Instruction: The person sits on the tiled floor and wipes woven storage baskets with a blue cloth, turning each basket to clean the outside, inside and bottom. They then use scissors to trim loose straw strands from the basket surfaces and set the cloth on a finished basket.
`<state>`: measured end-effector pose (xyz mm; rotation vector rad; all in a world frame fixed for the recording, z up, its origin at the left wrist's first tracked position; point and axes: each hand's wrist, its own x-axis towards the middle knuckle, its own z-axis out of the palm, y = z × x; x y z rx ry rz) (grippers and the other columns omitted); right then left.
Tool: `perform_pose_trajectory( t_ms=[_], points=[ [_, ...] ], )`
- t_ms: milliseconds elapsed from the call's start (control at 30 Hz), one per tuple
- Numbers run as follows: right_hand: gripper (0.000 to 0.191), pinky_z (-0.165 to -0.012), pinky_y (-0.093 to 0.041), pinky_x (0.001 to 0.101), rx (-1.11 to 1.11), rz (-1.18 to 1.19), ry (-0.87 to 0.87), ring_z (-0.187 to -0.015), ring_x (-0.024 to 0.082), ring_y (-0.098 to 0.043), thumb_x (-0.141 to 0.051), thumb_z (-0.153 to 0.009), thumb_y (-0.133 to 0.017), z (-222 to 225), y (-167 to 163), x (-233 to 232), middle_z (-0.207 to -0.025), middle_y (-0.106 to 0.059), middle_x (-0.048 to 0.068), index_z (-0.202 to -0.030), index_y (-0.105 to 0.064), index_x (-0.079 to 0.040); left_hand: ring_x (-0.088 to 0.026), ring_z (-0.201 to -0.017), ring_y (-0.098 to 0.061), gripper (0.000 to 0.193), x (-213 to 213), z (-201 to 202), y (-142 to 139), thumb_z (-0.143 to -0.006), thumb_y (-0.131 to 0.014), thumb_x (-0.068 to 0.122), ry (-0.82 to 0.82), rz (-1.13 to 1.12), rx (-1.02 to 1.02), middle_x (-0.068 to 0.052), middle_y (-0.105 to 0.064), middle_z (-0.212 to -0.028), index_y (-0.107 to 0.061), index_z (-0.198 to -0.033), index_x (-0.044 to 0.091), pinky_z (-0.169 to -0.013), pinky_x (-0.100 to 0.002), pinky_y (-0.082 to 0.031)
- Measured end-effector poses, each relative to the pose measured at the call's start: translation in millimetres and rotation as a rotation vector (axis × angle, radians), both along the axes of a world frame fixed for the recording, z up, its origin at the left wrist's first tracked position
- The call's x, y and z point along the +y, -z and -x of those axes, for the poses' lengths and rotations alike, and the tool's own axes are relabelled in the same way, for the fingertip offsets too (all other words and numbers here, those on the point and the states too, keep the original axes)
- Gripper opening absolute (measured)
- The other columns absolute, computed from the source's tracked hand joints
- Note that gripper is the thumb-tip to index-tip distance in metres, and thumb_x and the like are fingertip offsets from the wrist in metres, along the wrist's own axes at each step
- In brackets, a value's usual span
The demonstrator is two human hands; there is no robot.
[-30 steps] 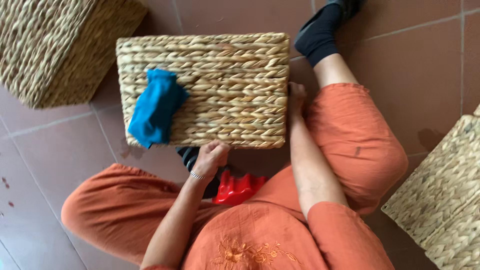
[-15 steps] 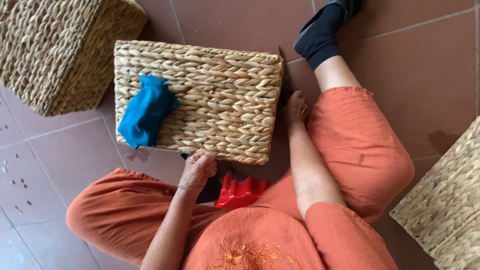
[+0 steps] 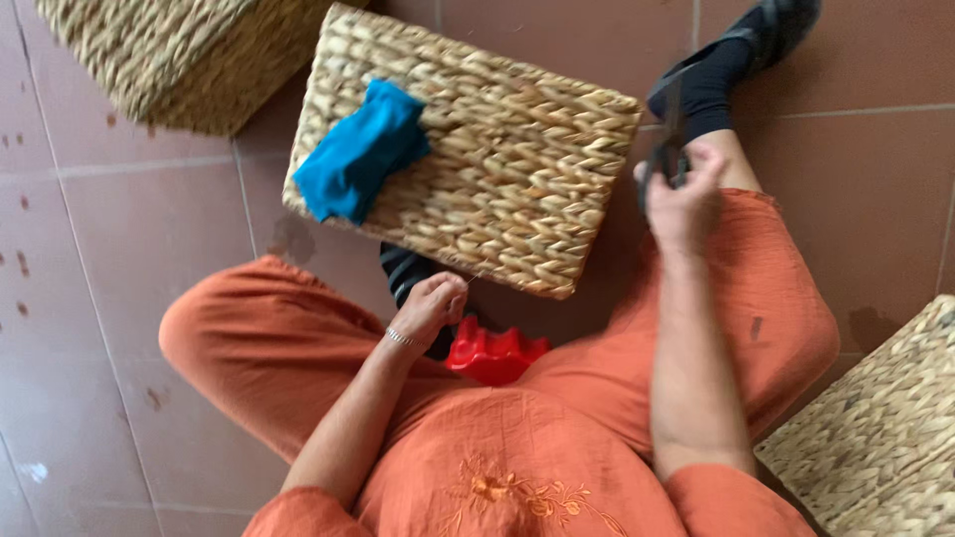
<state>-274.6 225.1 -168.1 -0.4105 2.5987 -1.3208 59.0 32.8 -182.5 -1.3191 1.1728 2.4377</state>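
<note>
— So, where does the woven straw box sit? Its flat rectangular face looks tilted.

— On the red-brown tiled floor, between the person's spread knees, turned so one corner points toward the right arm. A crumpled blue cloth lies on the face near its far left edge, hanging slightly over it.

— And the hands?

— The left hand is at the box's near edge, fingers curled in and touching the weave there; whether it pinches a strand cannot be told. The right hand is lifted just off the box's right corner, closed around dark scissors, which are blurred.

— What crowds the edges?

— A second woven basket stands close to the far left corner, a narrow strip of tile between them. A third woven basket sits by the right knee, well apart from the box. A red plastic piece lies just under the near edge, by the lap. Bare tile shows to the left.
</note>
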Motion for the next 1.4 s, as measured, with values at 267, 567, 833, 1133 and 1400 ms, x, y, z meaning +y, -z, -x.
perform_pose_trajectory(
  t_ms=[267, 567, 833, 1133, 1400],
  points=[
    [0.086, -0.052, -0.038, 0.0188, -0.996, 0.336, -0.762, -0.060, 0.002, -0.047, -0.073, -0.093, -0.052, -34.8, -104.5, 52.0, -0.079, -0.054, -0.004, -0.139, -0.052, 0.000, -0.010, -0.053, -0.049, 0.015, 6.6, -0.2, 28.5, -0.095, -0.067, 0.018, -0.010, 0.055, 0.033, 0.000, -0.057, -0.067, -0.063, -0.088, 0.005, -0.048, -0.025, -0.039],
    [0.063, -0.045, -0.036, 0.0206, -1.201, -0.181, -1.002, -0.052, 0.002, -0.042, -0.054, -0.096, -0.051, -50.9, -82.2, 55.1, -0.065, -0.047, -0.008, -0.127, -0.068, -0.002, -0.009, -0.054, -0.049, 0.014, 18.8, -2.9, 38.9, -0.094, -0.068, 0.016, -0.011, 0.013, 0.055, 0.000, -0.057, -0.067, -0.061, -0.091, 0.005, -0.049, -0.025, -0.043],
    [0.062, -0.042, -0.034, 0.0217, -1.203, -0.195, -1.005, -0.048, 0.003, -0.040, -0.054, -0.096, -0.050, -63.5, -56.6, 23.7, -0.059, -0.044, -0.008, -0.124, -0.070, -0.003, -0.009, -0.052, -0.048, 0.015, 19.1, -0.4, 25.6, -0.093, -0.067, 0.018, 0.012, -0.015, 0.010, 0.000, -0.055, -0.065, -0.061, -0.089, 0.005, -0.044, -0.026, -0.046],
    [0.044, -0.045, -0.039, 0.0209, -1.048, -0.234, -1.096, -0.056, 0.003, -0.049, -0.039, -0.094, -0.068, -57.0, -28.6, 41.8, -0.066, -0.056, -0.004, -0.113, -0.070, 0.001, -0.010, -0.059, -0.065, 0.018, 14.3, -5.9, 17.2, -0.091, -0.066, 0.018, 0.340, 0.315, -0.205, -0.001, -0.067, -0.071, -0.066, -0.091, 0.001, -0.052, -0.024, -0.056],
    [0.061, -0.053, -0.039, 0.0210, -1.431, -0.076, -0.886, -0.068, 0.005, -0.047, -0.031, -0.085, -0.075, -12.3, -42.2, 82.4, -0.082, -0.054, -0.006, -0.141, -0.062, -0.009, -0.007, -0.054, -0.053, 0.029, 22.9, 20.9, 35.4, -0.096, -0.071, 0.029, -0.017, 0.259, -0.165, -0.001, -0.062, -0.065, -0.072, -0.089, 0.002, -0.048, -0.023, -0.044]
  ],
)
